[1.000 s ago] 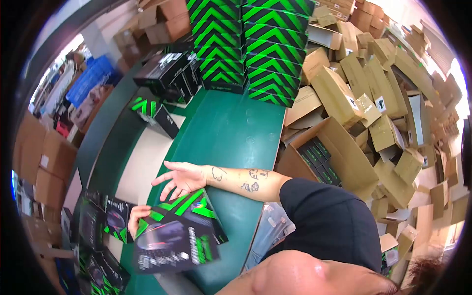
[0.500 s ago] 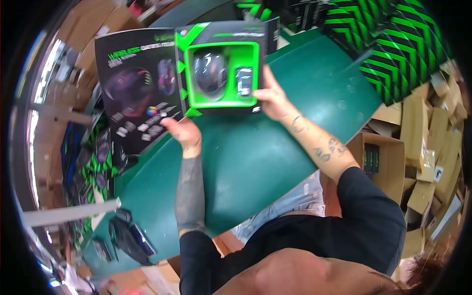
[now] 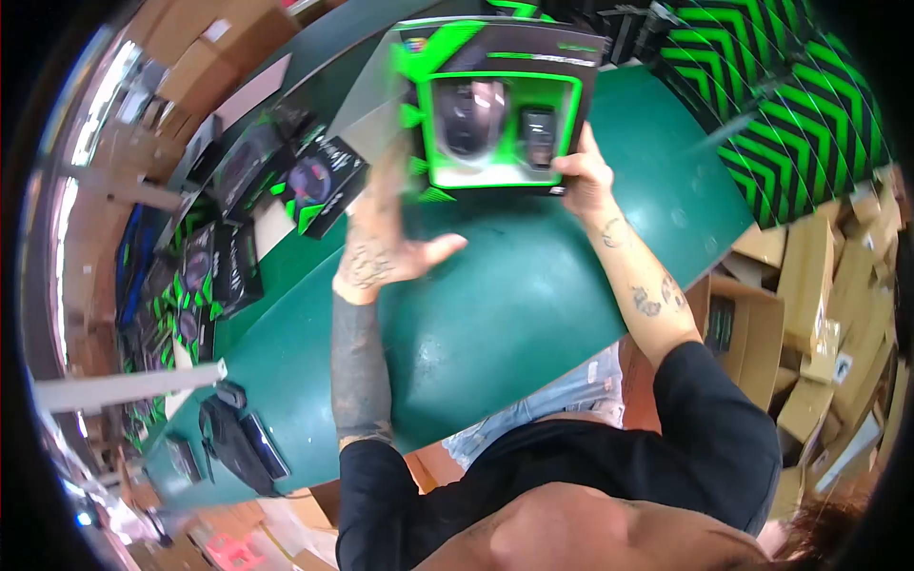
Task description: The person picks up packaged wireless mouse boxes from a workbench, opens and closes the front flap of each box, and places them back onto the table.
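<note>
My right hand (image 3: 586, 181) grips the lower right edge of a black and green mouse box (image 3: 514, 48), thumb on the front. Through the box's window a dark gaming mouse (image 3: 471, 119) sits in a green-framed recess, with a small black item (image 3: 539, 138) beside it. At the box's lower left is my left hand (image 3: 386, 243), palm flat and thumb stretched out to the right. Its fingers point up along the box's left side and are smeared by motion; whether they touch the box I cannot tell. A pale blurred shape lies along that side.
Several similar mouse boxes (image 3: 319, 186) lie at the left of the green table (image 3: 495, 314). A black pouch (image 3: 238, 443) rests at the near left. Large green-and-black striped boxes (image 3: 804, 133) stand at the right back, near an open carton (image 3: 747, 328) and brown cardboard.
The box has moved right and slightly up with my right hand. Its printed front flap, spread out to the left before, no longer shows flat. My left hand has moved up and turned.
</note>
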{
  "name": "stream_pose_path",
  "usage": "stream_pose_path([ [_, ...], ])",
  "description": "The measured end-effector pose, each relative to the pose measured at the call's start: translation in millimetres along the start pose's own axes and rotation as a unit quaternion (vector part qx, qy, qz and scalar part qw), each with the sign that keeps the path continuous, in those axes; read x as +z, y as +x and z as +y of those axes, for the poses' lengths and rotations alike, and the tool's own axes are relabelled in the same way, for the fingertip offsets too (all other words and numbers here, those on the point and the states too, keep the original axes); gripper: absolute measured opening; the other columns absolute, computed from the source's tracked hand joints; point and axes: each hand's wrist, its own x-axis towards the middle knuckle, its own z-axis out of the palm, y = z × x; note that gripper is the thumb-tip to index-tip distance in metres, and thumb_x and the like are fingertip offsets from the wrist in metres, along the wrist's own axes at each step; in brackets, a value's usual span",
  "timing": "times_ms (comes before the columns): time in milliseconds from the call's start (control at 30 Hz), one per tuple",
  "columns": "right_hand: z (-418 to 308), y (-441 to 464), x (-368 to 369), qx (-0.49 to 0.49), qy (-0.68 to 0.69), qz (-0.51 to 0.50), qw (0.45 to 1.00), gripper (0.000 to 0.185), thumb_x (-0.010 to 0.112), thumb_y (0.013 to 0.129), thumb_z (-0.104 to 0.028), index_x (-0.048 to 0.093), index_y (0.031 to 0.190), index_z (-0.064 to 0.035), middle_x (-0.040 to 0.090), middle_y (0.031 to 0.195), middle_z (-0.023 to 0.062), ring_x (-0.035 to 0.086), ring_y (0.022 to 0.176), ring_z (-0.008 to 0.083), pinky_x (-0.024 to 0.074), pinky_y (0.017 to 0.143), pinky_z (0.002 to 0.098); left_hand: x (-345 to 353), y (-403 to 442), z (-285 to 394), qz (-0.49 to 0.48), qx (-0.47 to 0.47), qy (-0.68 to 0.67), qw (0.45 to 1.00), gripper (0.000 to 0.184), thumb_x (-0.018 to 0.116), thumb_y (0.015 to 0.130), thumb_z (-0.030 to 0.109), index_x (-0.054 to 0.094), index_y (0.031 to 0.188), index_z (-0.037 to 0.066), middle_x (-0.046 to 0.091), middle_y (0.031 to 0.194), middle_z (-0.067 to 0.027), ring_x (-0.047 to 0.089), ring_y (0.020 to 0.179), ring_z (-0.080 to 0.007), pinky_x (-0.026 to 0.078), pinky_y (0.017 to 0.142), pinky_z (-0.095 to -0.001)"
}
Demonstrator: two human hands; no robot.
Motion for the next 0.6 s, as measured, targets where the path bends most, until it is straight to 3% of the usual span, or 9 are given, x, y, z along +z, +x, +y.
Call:
stream_pose_path([
  [67,6.0,-8.6,-2.1,0.071,0.069,0.018,0.995,0.064,0.053,0.077,-0.012,0.037,0.139,-0.0063,0.052,0.129,0.0093,0.053,0.114,0.0232,0.042,0.1,0.0347,-4.6,9.6,9.6,-0.079,0.0,-0.012,0.997,0.12,0.079,0.062,0.055,0.013,0.15,0.008,0.013,0.154,-0.0236,0.02,0.141,-0.0408,0.034,0.108,-0.0448],
  [133,19.8,-0.8,-4.2,0.155,0.146,0.081,0.974,0.043,0.043,0.094,-0.02,0.042,0.135,-0.007,0.055,0.127,0.0107,0.058,0.109,0.0234,0.0456,0.097,0.0375,4.7,4.1,-1.0,-0.044,-0.141,-0.365,0.919,0.107,0.074,0.074,0.053,0.012,0.151,0.011,0.012,0.155,-0.0178,0.035,0.134,-0.0353,0.044,0.098,-0.0444],
  [200,29.0,-2.1,-0.5,0.15,0.089,0.078,0.982,0.045,0.033,0.102,-0.036,0.046,0.133,-0.0068,0.055,0.128,0.011,0.054,0.116,0.0249,0.0433,0.1,0.0407,15.7,9.7,-3.2,0.068,-0.33,-0.531,0.778,0.084,0.068,0.083,0.047,0.029,0.146,0.009,0.032,0.147,-0.0142,0.056,0.111,-0.0278,0.055,0.075,-0.0387],
  [267,42.4,-2.1,-1.7,0.15,0.045,0.057,0.986,0.071,0.032,0.093,-0.064,0.043,0.137,-0.0092,0.053,0.131,0.0089,0.052,0.12,0.0239,0.0375,0.105,0.0445,11.1,0.6,-21.5,0.072,-0.388,-0.553,0.734,0.068,0.064,0.086,0.045,0.041,0.138,0.009,0.045,0.135,-0.0104,0.059,0.095,-0.0217,0.054,0.06,-0.0355],
  [367,29.5,-1.7,15.7,0.22,-0.051,-0.072,0.972,0.078,0.02,0.094,-0.066,0.026,0.147,-0.0089,0.055,0.128,0.0152,0.058,0.107,0.0237,0.0523,0.085,0.0391,-1.5,-0.6,-44.3,0.181,-0.456,-0.573,0.657,0.046,0.062,0.087,0.043,0.057,0.12,0.011,0.057,0.116,-0.0043,0.057,0.082,-0.0141,0.043,0.042,-0.0296],
  [400,27.5,-2.7,15.5,0.218,-0.098,-0.128,0.963,0.077,0.02,0.095,-0.064,0.015,0.151,-0.011,0.059,0.121,0.0159,0.059,0.101,0.023,0.0509,0.086,0.0374,-3.7,-3.0,-52.8,0.247,-0.446,-0.561,0.652,0.043,0.062,0.087,0.041,0.056,0.12,0.014,0.057,0.116,-0.0021,0.057,0.083,-0.0147,0.042,0.045,-0.0278],
  [467,31.3,-3.1,13.0,0.234,-0.099,-0.108,0.961,0.067,0.029,0.099,-0.055,0.025,0.148,-0.0094,0.063,0.113,0.0135,0.061,0.096,0.02,0.0515,0.082,0.0327,-17.8,1.3,-46.2,0.318,-0.354,-0.587,0.655,0.034,0.06,0.089,0.043,0.054,0.115,0.021,0.055,0.108,0.0011,0.057,0.093,-0.0153,0.047,0.061,-0.0321],
  [533,32.8,-3.0,11.2,0.218,-0.2,-0.091,0.951,0.058,0.039,0.1,-0.045,0.031,0.144,-0.0078,0.064,0.11,0.0117,0.061,0.096,0.0183,0.0515,0.081,0.0323,-19.9,-2.5,-75.4,0.389,-0.275,-0.633,0.61,0.045,0.054,0.094,0.043,0.046,0.124,0.01,0.046,0.132,-0.0123,0.056,0.109,-0.0261,0.051,0.09,-0.0475],
  [600,38.3,0.4,3.4,0.123,-0.32,-0.042,0.939,0.059,0.062,0.091,-0.031,0.039,0.138,-0.0038,0.06,0.114,0.0122,0.059,0.1,0.0197,0.0509,0.083,0.0333,-26.9,-4.5,-81.3,0.412,-0.269,-0.548,0.676,0.056,0.051,0.095,0.043,0.039,0.132,0.003,0.041,0.138,-0.0182,0.054,0.115,-0.0306,0.046,0.098,-0.0457],
])
